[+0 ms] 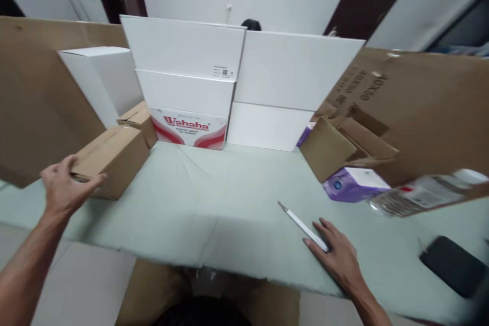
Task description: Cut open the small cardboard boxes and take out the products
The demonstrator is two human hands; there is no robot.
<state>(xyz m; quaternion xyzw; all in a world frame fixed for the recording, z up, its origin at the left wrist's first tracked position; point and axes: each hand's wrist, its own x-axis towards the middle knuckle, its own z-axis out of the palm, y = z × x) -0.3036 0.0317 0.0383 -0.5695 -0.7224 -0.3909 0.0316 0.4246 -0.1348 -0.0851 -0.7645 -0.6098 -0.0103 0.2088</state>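
Note:
On the left, my left hand grips the near end of a brown cardboard box, thumb on one side and fingers on the other. The box lies on the pale green tabletop. At the right, my right hand rests low over the table with thumb and fingers apart. A slim craft knife with a white handle lies on the cloth, its metal blade pointing away to the left. The handle's rear end is between my right thumb and forefinger; a firm hold on it does not show.
Behind stand white cartons, one a Wahaha carton. A smaller brown box and a tall white box are at left. At right are an opened cardboard box, a purple package, a clear plastic bottle and a black phone-like object.

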